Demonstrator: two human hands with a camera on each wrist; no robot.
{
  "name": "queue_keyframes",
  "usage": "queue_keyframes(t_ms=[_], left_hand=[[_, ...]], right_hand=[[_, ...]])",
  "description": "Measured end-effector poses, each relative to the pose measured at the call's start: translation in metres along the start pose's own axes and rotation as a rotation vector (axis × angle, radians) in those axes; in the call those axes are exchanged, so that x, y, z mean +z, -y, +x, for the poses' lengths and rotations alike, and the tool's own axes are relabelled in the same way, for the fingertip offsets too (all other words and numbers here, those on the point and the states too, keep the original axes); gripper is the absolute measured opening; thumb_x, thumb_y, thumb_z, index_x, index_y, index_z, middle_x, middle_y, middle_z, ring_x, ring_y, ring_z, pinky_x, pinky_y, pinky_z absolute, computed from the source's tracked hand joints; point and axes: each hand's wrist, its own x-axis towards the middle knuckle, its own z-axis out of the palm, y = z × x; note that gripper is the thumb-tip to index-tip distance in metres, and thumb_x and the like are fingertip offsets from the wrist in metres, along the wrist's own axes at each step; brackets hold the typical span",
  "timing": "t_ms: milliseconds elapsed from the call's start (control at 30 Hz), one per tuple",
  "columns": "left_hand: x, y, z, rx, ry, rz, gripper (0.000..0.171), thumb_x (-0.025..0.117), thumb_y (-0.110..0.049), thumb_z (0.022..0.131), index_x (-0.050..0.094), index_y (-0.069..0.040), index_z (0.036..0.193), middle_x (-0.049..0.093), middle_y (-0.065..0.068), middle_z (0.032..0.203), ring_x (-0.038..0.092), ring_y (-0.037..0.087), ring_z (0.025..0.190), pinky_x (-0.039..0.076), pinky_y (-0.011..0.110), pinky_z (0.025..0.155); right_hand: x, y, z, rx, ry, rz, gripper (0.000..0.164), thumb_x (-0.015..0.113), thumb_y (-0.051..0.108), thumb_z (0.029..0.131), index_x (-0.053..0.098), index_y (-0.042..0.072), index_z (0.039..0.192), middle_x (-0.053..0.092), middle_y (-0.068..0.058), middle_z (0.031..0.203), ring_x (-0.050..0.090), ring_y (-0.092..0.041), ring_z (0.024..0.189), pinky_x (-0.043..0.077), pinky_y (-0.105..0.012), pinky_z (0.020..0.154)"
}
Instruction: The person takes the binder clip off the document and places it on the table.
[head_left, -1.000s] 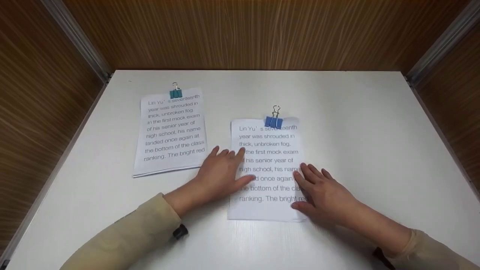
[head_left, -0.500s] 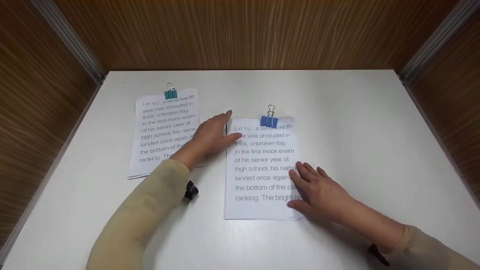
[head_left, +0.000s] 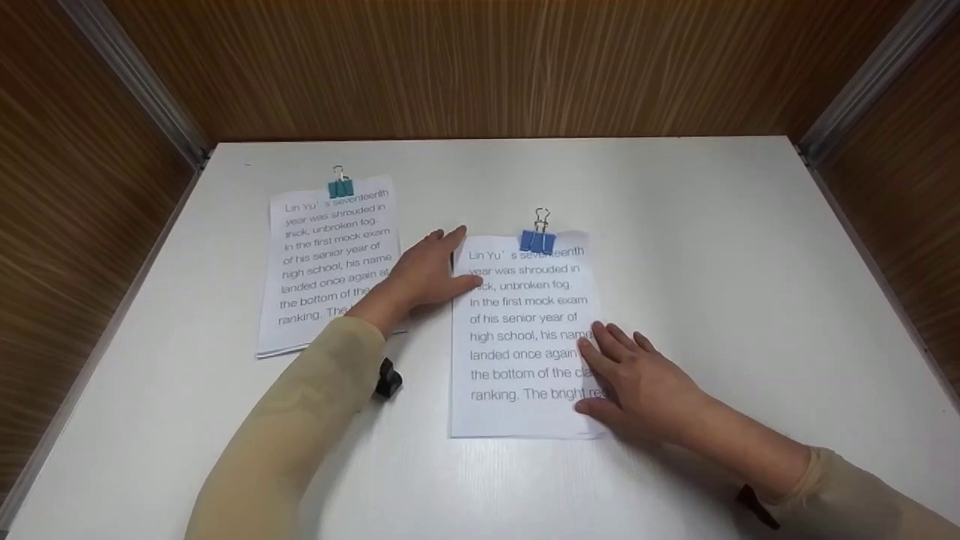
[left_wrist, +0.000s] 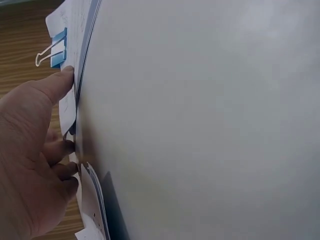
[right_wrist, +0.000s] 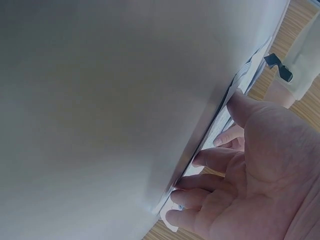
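A stack of printed sheets [head_left: 517,416] lies on the white table, with a blue binder clip [head_left: 538,242] on its top edge. My left hand [head_left: 429,274] is at the upper left edge of this stack, thumb on the page and the other fingers spread beside it. In the left wrist view, the thumb [left_wrist: 61,82] touches the paper near the blue clip. My right hand [head_left: 641,382] rests on the lower right edge with its fingers extended. Its thumb and fingertips touch paper and table in the right wrist view. Both palms are hidden from the head camera.
To the left lies a second printed stack [head_left: 330,262], slightly turned, with a teal binder clip [head_left: 340,187] at its top; my left wrist covers its lower right corner. Wood-grain panels [head_left: 495,67] enclose the white table [head_left: 697,195] at the back and both sides.
My left hand has moved up along the left edge of the blue-clipped stack, from its middle to near its top corner. The right hand has stayed on the right edge.
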Motion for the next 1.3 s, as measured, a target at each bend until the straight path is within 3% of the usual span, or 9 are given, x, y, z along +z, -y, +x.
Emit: queue_keyframes(t_ms=[267,533,667,733,867,933,1067,1200,1300], left_hand=[[0.002,-0.002,-0.001,0.031,-0.053,-0.061,0.093,0.074,-0.049,0.095,0.029,-0.014,0.169,0.041,0.018,0.166,0.037,0.037,0.154,0.027,0.045,0.127],[0.000,-0.005,-0.001,0.057,-0.104,-0.287,0.086,0.082,-0.024,0.093,0.038,-0.018,0.166,0.056,0.009,0.156,0.050,0.023,0.146,0.032,0.034,0.124],[0.000,-0.007,-0.001,0.044,-0.085,-0.471,0.082,0.079,-0.016,0.096,0.038,-0.020,0.167,0.070,0.009,0.133,0.066,0.019,0.120,0.048,0.032,0.109],[0.001,-0.008,-0.001,0.028,-0.078,-0.542,0.079,0.077,-0.016,0.097,0.040,-0.023,0.166,0.071,0.007,0.121,0.067,0.019,0.106,0.054,0.031,0.096],[0.003,-0.007,0.001,0.026,-0.053,-0.661,0.070,0.073,-0.013,0.100,0.045,-0.024,0.163,0.069,0.008,0.120,0.067,0.020,0.102,0.057,0.031,0.085],[0.004,-0.007,0.003,0.040,-0.037,-0.705,0.065,0.069,-0.010,0.102,0.048,-0.022,0.162,0.069,0.008,0.127,0.068,0.021,0.105,0.057,0.032,0.087],[0.005,-0.006,0.008,0.056,-0.027,-0.747,0.051,0.063,-0.001,0.101,0.063,-0.015,0.150,0.067,0.007,0.141,0.064,0.018,0.121,0.050,0.031,0.103],[0.007,-0.006,0.011,0.020,-0.034,-0.776,0.041,0.062,0.002,0.098,0.075,-0.012,0.135,0.069,0.006,0.139,0.059,0.017,0.129,0.043,0.032,0.112],[0.009,-0.006,0.011,-0.008,-0.048,-0.803,0.042,0.062,0.003,0.097,0.076,-0.013,0.133,0.069,0.004,0.138,0.058,0.018,0.129,0.042,0.033,0.113]], right_hand=[[0.001,-0.001,0.000,-0.006,-0.012,0.010,0.084,0.073,0.049,0.098,0.044,-0.002,0.159,0.037,-0.030,0.164,0.034,-0.050,0.152,0.030,-0.067,0.120],[0.000,-0.001,-0.001,0.002,-0.013,0.018,0.084,0.073,0.049,0.098,0.045,-0.002,0.159,0.036,-0.030,0.164,0.034,-0.050,0.152,0.030,-0.067,0.121],[0.001,0.000,-0.001,0.000,-0.022,0.014,0.083,0.072,0.050,0.098,0.046,-0.002,0.158,0.038,-0.030,0.163,0.035,-0.049,0.152,0.031,-0.066,0.121],[0.001,0.000,-0.001,-0.004,-0.029,0.011,0.083,0.073,0.050,0.098,0.047,-0.002,0.157,0.039,-0.030,0.163,0.036,-0.050,0.151,0.032,-0.066,0.120],[0.002,0.000,0.000,-0.001,-0.029,0.004,0.084,0.073,0.051,0.098,0.047,-0.002,0.157,0.039,-0.030,0.163,0.036,-0.049,0.151,0.031,-0.066,0.120],[0.003,0.000,0.000,-0.001,-0.027,0.001,0.084,0.073,0.051,0.098,0.047,-0.002,0.157,0.039,-0.030,0.163,0.036,-0.050,0.151,0.031,-0.066,0.120],[0.003,0.000,0.000,0.004,-0.018,-0.002,0.084,0.073,0.051,0.097,0.047,-0.002,0.158,0.038,-0.030,0.164,0.035,-0.049,0.152,0.031,-0.066,0.121],[0.003,0.000,0.001,0.008,-0.013,-0.003,0.084,0.074,0.050,0.097,0.047,-0.002,0.158,0.038,-0.029,0.164,0.035,-0.050,0.152,0.031,-0.067,0.120],[0.003,0.000,0.001,0.011,-0.013,0.002,0.084,0.074,0.050,0.097,0.046,-0.002,0.158,0.037,-0.029,0.164,0.034,-0.049,0.152,0.030,-0.067,0.121]])
